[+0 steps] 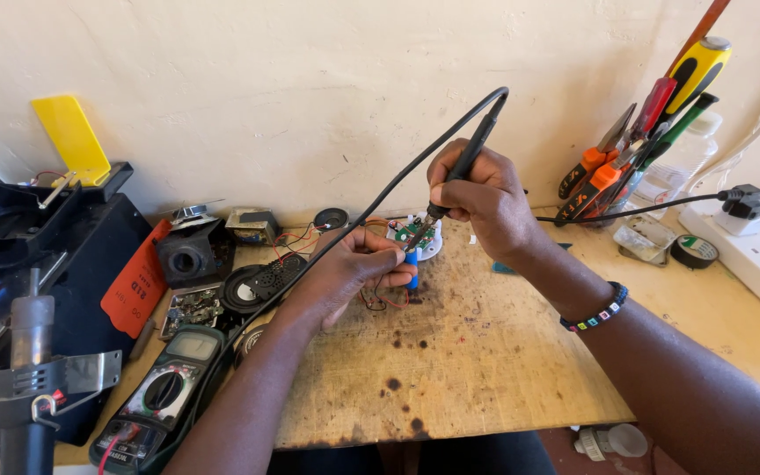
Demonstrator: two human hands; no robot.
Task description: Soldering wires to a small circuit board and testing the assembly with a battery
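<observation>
Right hand (477,198) grip is clamped on soldering iron (466,163) over circuit board (417,232); left hand (349,268) grip pinches blue component (412,264) above desk (485,352).

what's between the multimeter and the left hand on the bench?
Head view: the soldering iron's black cable crosses there, beside a round black speaker, between multimeter and left hand.

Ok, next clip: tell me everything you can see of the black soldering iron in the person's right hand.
The slim black soldering iron looks plastic-bodied, pen-shaped, with a black cable looping from its top end down toward the left. The right hand grips it like a pen, tilted, tip pointing down-left onto the small green circuit board at the back of the scorched wooden board. The left hand steadies a small blue cylindrical part just below. The tip itself is too small to make out.
</observation>
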